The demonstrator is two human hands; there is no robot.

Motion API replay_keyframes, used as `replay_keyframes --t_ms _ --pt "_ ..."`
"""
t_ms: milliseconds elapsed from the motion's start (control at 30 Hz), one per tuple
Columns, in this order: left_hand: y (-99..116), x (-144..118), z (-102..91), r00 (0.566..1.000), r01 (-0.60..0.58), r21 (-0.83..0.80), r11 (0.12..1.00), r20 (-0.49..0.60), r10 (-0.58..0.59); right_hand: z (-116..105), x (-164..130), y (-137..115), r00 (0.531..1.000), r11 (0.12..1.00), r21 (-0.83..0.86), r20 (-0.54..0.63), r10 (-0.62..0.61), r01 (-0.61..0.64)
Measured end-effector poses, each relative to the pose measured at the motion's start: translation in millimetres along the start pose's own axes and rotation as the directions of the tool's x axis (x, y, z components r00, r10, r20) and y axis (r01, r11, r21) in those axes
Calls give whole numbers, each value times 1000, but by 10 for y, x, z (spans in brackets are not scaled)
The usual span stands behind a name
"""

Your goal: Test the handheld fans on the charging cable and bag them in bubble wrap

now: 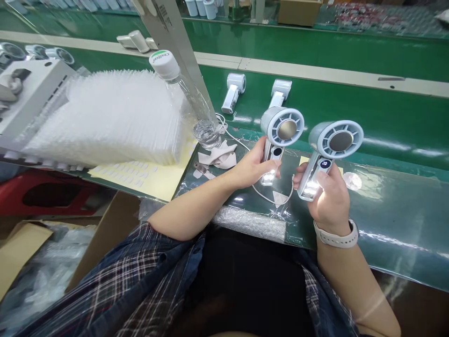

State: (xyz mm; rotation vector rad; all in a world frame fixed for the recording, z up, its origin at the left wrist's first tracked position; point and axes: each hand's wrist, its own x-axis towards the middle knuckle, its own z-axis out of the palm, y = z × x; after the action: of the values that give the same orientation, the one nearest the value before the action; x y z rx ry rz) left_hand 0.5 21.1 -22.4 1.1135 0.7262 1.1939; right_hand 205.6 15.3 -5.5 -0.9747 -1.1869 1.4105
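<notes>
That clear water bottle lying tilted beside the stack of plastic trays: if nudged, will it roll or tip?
The water bottle looks nearly empty, so probably light. Leaning against the tray stack, its round, smooth body would likely slide or roll.

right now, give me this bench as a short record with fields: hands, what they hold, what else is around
left hand: left hand grips the handle of a handheld fan, head up
right hand: right hand grips a second fan, its small display lit
wrist: white band on the right wrist
belt: two more fans lie flat on the green belt
left of hands: tilted water bottle, stack of clear trays
under hands: white cable
</notes>
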Motion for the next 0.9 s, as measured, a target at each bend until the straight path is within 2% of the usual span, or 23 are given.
replay_keyframes --t_ms 133,200,333,467,600,667,800,900 --pt "18 -2 -8 1000 -26 27 999 -5 26 -4 16 22 1000 1000 -6 -29 10 -10" --pt "37 -12 -3 999 1 57 998 -40 1 -26 28 37 999 999 -18 -41 32 -33" --pt "69 -36 25 987 70 79 994 -147 -57 -49 38 27 999 998 48 10 44 -44" --pt "72 -37 38 979 41 20 999 -200 -36 -15 14 -39 997 994 93 52 61 -66" --pt "83 -35 42 994 22 -173 985 -105 -40 -13 2 -96 992 988 125 103 73 -85" --pt "100 -53 56 999 18 -218 976 -42 -28 -34 11 -112 993 984 164 99 58 -73" --pt "149 -126 99 996 29 -215 976 87 -10 -53 19 -130 992 975 208 113 53 -76" --pt "197 -186 117 991 35 -147 989 136 -15 -22 -24 -129 996 976 201 40 74 -80"
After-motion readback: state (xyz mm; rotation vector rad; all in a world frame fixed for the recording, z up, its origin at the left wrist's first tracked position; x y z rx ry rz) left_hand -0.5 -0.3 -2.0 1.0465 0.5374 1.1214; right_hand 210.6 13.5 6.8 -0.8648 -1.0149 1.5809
